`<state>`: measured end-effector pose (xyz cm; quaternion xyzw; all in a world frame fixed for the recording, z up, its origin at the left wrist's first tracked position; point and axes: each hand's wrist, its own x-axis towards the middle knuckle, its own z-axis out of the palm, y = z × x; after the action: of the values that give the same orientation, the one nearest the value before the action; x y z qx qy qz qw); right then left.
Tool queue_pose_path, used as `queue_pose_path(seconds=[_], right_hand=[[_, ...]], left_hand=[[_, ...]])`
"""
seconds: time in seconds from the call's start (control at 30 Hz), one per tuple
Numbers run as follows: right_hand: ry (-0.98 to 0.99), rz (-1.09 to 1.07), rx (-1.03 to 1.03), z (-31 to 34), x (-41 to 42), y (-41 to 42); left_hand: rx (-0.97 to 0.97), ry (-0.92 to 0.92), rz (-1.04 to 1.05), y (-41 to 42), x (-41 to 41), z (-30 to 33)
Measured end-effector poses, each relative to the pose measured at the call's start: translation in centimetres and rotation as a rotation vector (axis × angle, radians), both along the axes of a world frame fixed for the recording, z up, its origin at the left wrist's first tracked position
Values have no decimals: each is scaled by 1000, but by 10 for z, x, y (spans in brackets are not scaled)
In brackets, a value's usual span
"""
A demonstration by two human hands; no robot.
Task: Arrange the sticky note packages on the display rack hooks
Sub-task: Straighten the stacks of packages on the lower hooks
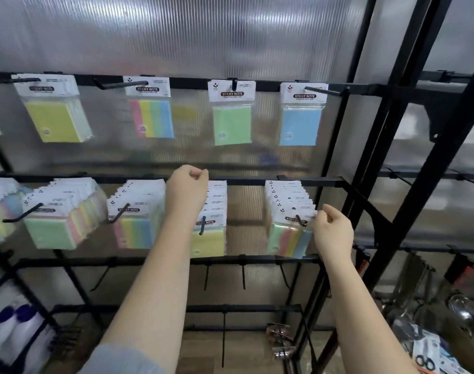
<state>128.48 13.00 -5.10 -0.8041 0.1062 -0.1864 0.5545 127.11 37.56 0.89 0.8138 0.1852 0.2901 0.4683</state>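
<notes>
While right hand (331, 233) pinches front package (289, 233), left hand (186, 191) across neighbouring stack (212, 211).

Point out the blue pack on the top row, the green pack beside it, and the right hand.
blue pack (300, 125), head view, blue pad face.
green pack (231, 125), head view, green pad face.
right hand (333, 233), head view, back of hand.

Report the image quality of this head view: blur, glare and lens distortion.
Head view: the corrugated back panel glares bright with diffuse light; the black frame posts lean and bow from the wide-angle lens; the lower-left packages smear into blur; the upper-row labels read sharply.
</notes>
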Motion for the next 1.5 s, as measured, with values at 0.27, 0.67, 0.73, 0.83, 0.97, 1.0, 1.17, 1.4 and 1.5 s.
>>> queue_pose_path(seconds=[0.27, 0.67, 0.73, 0.83, 0.97, 1.0, 1.17, 1.4, 1.5], right_hand=[[7, 13, -99, -25, -8, 7], [-7, -137, -14, -33, -16, 12], [-19, -108, -35, -35, -16, 12], [-68, -8, -38, -39, -17, 14], [-118, 28, -6, -36, -22, 17], [-141, 19, 7, -34, -23, 18], [-212, -63, 65, -25, -33, 16], [-366, -101, 122, 0, -42, 17], [-419, -99, 160, 8, -42, 20]], left_hand=[[4, 154, 72, -2, -24, -44], [10, 194, 121, 3, -29, -56], [5, 197, 119, 3, -29, -56], [1, 206, 118, 3, -29, -56], [16, 223, 119, 2, -28, -58], [15, 225, 117, 2, -28, -58], [-10, 226, 117, 3, -29, -62], [-35, 251, 156, 3, -33, -70], [-44, 256, 121, 2, -35, -79]])
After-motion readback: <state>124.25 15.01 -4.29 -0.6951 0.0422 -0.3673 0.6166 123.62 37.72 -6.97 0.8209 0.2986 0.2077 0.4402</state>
